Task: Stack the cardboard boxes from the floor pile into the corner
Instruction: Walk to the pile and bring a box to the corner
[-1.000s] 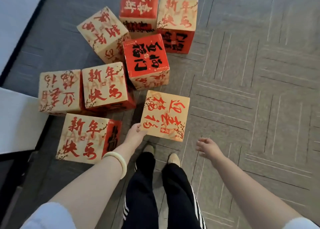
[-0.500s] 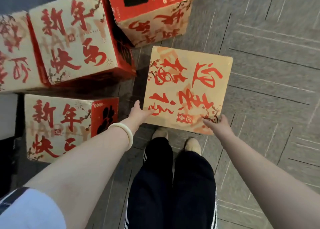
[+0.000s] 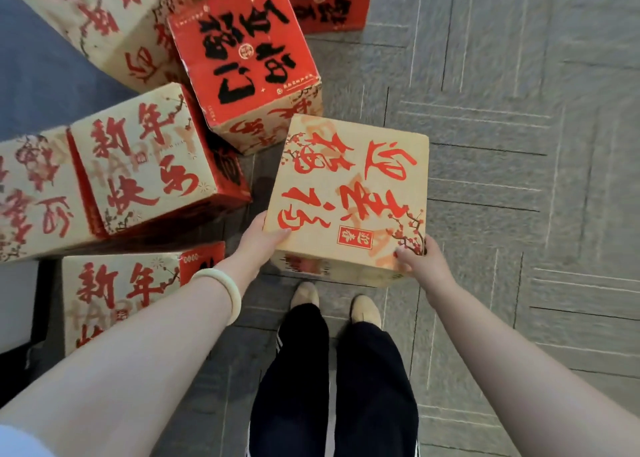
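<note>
Cardboard box (image 3: 349, 193) is pinned between your fingers. Your left hand (image 3: 259, 242) has the near-left corner, thumb on top, with the other fingers hidden down the side. Your right hand (image 3: 420, 266) curls over the near-right corner. Can't tell if it's off the carpet. The red-topped box (image 3: 242, 58) is just beyond your left fingers. The other boxes (image 3: 138, 166) further left are cut off and blurry.

Tan red-lettered box (image 3: 349, 193) beside floor pile (image 3: 145, 166).

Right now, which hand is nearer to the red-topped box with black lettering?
Left. The left hand grips the near-left corner of the tan box, on the side facing the red-topped box; the right hand grips the near-right corner, farther off.
</note>
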